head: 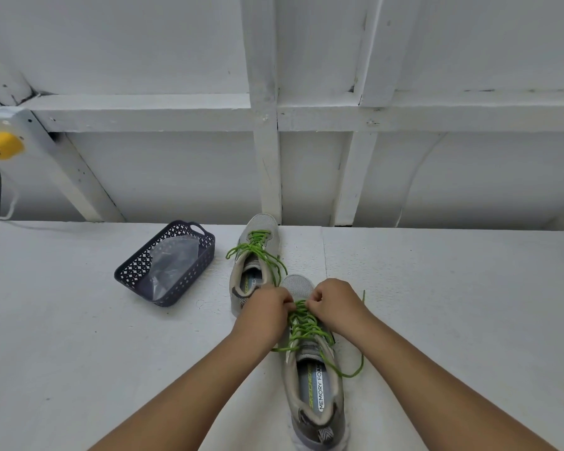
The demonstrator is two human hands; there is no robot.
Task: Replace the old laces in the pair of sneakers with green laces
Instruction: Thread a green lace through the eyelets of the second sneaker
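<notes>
Two grey sneakers lie on the white table, toes pointing away from me. The near sneaker (316, 395) carries a green lace (303, 327) crossed through its eyelets, with loose ends trailing to both sides. My left hand (266, 307) and my right hand (334, 302) pinch that lace near the toe end of the lacing, fingers closed on it. The far sneaker (253, 271) sits behind my left hand, threaded with its own green lace (258, 247), whose ends lie loose over the opening.
A dark perforated plastic basket (205, 252) with a clear plastic bag inside stands to the left of the sneakers. A yellow plug (2, 146) with a dark cable hangs at the far left. A white framed wall rises behind the table.
</notes>
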